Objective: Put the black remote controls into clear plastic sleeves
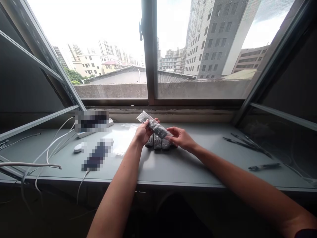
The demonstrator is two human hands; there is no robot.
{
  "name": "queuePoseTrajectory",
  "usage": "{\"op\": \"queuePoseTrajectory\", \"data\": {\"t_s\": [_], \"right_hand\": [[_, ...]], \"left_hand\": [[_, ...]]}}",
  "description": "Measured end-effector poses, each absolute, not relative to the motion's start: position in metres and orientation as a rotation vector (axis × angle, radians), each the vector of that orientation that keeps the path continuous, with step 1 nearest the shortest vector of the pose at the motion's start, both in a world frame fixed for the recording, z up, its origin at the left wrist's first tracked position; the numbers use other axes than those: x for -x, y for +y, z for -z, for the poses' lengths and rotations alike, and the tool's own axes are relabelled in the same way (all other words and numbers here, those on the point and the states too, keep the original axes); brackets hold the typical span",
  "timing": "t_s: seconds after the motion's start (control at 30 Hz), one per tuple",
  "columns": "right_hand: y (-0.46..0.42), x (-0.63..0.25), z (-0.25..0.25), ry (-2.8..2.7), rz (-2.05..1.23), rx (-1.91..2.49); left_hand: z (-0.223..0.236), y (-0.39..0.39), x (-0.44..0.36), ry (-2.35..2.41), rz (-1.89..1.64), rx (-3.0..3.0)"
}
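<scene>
A remote control in a clear plastic sleeve [156, 127] is held slantwise above the table, its upper end to the left. My left hand [144, 132] grips it near that upper end, thumb on top. At the lower right end, the fingers of my right hand [180, 137] pinch the sleeve. Under and just behind my hands, several black remote controls [158, 142] lie side by side on the grey table [178, 168]; the held one and my right hand partly cover them.
Clear plastic sleeves [120, 145] lie left of my left arm. Farther left are a white mouse [78, 147], a blurred-out device [97, 155] on a cable, a power strip [111, 122] and loose white cables [48, 148]. Pens [264, 167] lie at the right. A window [151, 49] stands behind.
</scene>
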State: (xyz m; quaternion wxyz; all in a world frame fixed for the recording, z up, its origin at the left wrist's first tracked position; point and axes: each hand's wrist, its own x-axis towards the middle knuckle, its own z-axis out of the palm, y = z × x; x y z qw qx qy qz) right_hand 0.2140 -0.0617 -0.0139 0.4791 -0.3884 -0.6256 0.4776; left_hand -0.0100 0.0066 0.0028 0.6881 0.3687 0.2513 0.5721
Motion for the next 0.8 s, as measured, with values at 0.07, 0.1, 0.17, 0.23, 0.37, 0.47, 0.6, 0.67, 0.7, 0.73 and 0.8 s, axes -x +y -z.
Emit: {"op": "queuePoseTrajectory", "data": {"t_s": [0.07, 0.1, 0.17, 0.23, 0.37, 0.47, 0.6, 0.67, 0.7, 0.73, 0.8], "right_hand": [[-0.062, -0.214, 0.014, -1.535, -1.177, 0.949], [-0.062, -0.214, 0.014, -1.535, -1.174, 0.957], [-0.063, -0.214, 0.013, -1.525, -1.155, 0.976], [-0.063, -0.216, 0.013, -1.522, -1.141, 0.986], [-0.064, -0.218, 0.012, -1.525, -1.133, 0.997], [-0.065, -0.218, 0.01, -1.501, -1.122, 1.01], [-0.066, -0.216, 0.008, -1.51, -1.122, 1.042], [-0.066, -0.215, 0.009, -1.515, -1.128, 1.059], [-0.066, -0.215, 0.009, -1.512, -1.128, 1.064], [-0.066, -0.215, 0.01, -1.508, -1.125, 1.067], [-0.066, -0.215, 0.01, -1.502, -1.114, 1.067]], "left_hand": [[-0.002, 0.005, 0.009, 0.537, -1.26, -0.864], [-0.001, 0.004, 0.008, 0.526, -1.247, -0.886], [0.0, 0.001, 0.006, 0.513, -1.208, -0.927], [0.001, -0.002, 0.005, 0.524, -1.138, -0.955], [0.001, -0.006, 0.003, 0.583, -1.0, -0.977], [-0.001, -0.005, 0.004, 0.598, -1.025, -0.98], [0.0, 0.005, 0.011, 0.643, -1.145, -0.894], [0.002, 0.011, 0.015, 0.714, -1.197, -0.817], [0.003, 0.013, 0.016, 0.749, -1.212, -0.786], [0.004, 0.014, 0.016, 0.777, -1.218, -0.766], [0.007, 0.014, 0.015, 0.802, -1.197, -0.761]]}}
